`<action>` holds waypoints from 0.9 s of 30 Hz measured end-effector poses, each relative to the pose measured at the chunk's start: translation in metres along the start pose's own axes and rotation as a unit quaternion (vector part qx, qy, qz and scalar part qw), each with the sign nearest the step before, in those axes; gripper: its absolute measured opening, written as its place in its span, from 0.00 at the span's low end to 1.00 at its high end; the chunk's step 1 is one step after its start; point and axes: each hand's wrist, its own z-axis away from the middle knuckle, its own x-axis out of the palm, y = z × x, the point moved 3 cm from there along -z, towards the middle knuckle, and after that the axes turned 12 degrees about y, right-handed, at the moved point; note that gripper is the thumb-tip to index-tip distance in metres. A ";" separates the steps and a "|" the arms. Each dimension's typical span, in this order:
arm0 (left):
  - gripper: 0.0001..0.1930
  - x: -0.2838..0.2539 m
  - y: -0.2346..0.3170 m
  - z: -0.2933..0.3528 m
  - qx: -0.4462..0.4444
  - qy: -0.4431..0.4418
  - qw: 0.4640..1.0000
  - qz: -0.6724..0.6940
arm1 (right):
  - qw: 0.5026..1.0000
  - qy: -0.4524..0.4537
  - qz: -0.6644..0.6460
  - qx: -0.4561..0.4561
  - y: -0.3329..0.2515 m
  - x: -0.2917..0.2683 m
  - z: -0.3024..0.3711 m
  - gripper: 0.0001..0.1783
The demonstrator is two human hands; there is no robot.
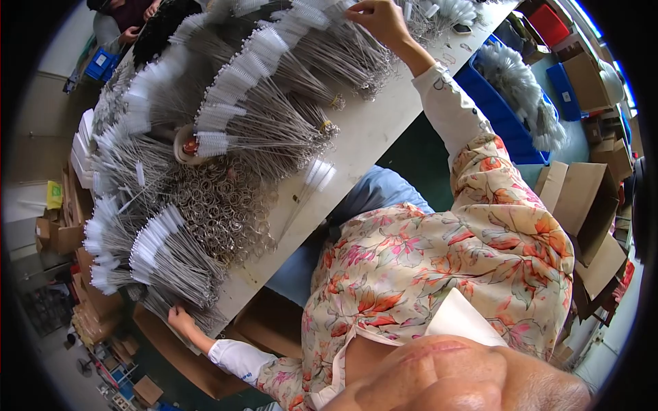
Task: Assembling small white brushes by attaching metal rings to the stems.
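Straw-cleaning brushes with white bristles and thin wire stems lie heaped over the table. At the far edge of a long brush row (253,75), my right hand (380,19) has thumb and forefinger pinched together by the bristles; what is between them is too small to make out. My left hand (181,320) is at the table's near left edge, fingers curled against wire stems beside a brush bundle (175,253). Its fingertips are partly hidden. Between the hands are a pile of metal rings (223,205) and a few loose brushes (319,175) lying apart.
A tape roll (185,145) stands among the brushes. Right of the white table (370,140) is a blue crate (473,82) of brushes, with open cardboard boxes (582,205) nearby. A cardboard box (178,349) sits below my left hand. Another person (127,24) is at the far left.
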 end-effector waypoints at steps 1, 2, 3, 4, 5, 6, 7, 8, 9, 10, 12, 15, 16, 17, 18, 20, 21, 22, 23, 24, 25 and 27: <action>0.13 -0.003 0.009 0.005 -0.052 0.009 0.999 0.013 | 1.000 0.006 0.002 0.002 -0.002 -0.001 -0.001 0.10; 0.13 -0.005 0.018 0.007 -0.104 0.017 0.994 0.026 | 1.000 -0.003 -0.008 0.009 -0.004 -0.003 -0.001 0.09; 0.13 -0.012 0.027 0.008 -0.099 0.015 0.995 0.026 | 1.000 -0.013 -0.017 0.019 -0.007 -0.008 -0.003 0.09; 0.13 -0.024 0.038 0.007 -0.056 0.089 0.992 0.063 | 0.998 0.000 -0.057 0.039 -0.002 -0.009 -0.009 0.09; 0.13 -0.035 0.051 0.007 -0.012 0.162 0.982 0.099 | 0.998 0.003 -0.055 0.041 -0.001 -0.017 -0.019 0.09; 0.13 -0.047 0.061 0.007 -0.017 0.194 0.973 0.125 | 0.985 0.033 -0.135 0.106 -0.004 -0.029 -0.030 0.09; 0.13 -0.054 0.077 0.005 -0.022 0.220 0.963 0.155 | 0.961 0.065 -0.209 0.168 -0.005 -0.047 -0.042 0.08; 0.13 -0.062 0.105 0.014 -0.051 0.229 0.960 0.154 | 0.938 0.103 -0.286 0.166 0.005 -0.063 -0.060 0.08; 0.12 -0.075 0.091 0.003 0.060 0.295 0.941 0.157 | 0.904 0.132 -0.371 0.163 0.011 -0.070 -0.076 0.08; 0.12 -0.082 0.090 0.001 0.096 0.308 0.934 0.152 | 0.911 0.133 -0.362 0.144 0.008 -0.080 -0.085 0.08; 0.12 -0.087 0.119 0.016 0.058 0.308 0.934 0.170 | 0.950 0.103 -0.278 0.093 0.028 -0.098 -0.099 0.08; 0.12 -0.083 0.151 0.040 -0.008 0.263 0.930 0.258 | 0.990 0.092 0.008 -0.108 0.147 -0.088 -0.134 0.09; 0.13 -0.091 0.148 0.052 0.004 0.278 0.926 0.254 | 0.992 -0.014 0.124 0.036 0.121 -0.059 -0.115 0.11; 0.13 -0.091 0.147 0.057 0.003 0.282 0.926 0.251 | 0.992 -0.018 0.119 0.035 0.098 -0.058 -0.097 0.11; 0.14 -0.086 0.149 0.060 0.000 0.254 0.932 0.258 | 0.989 -0.011 0.145 0.029 0.079 -0.063 -0.082 0.11; 0.15 -0.081 0.153 0.071 -0.016 0.212 0.938 0.274 | 0.974 -0.014 0.223 0.022 0.073 -0.064 -0.080 0.12; 0.15 -0.081 0.153 0.075 -0.018 0.215 0.938 0.273 | 0.975 -0.016 0.221 0.020 0.083 -0.060 -0.086 0.12; 0.15 -0.079 0.153 0.077 -0.030 0.204 0.936 0.286 | 0.978 -0.018 0.201 0.042 0.101 -0.061 -0.091 0.13; 0.15 -0.076 0.153 0.081 -0.046 0.193 0.934 0.299 | 0.981 -0.022 0.182 0.062 0.112 -0.062 -0.095 0.14; 0.15 -0.076 0.161 0.088 -0.049 0.178 0.929 0.320 | 0.983 -0.007 0.169 0.072 0.111 -0.067 -0.098 0.12; 0.15 -0.073 0.162 0.088 -0.052 0.178 0.928 0.322 | 0.995 0.051 0.087 0.025 0.141 -0.069 -0.116 0.10; 0.17 -0.077 0.165 0.094 -0.024 0.162 0.880 0.445 | 0.960 0.213 0.116 -0.144 0.087 -0.083 -0.117 0.05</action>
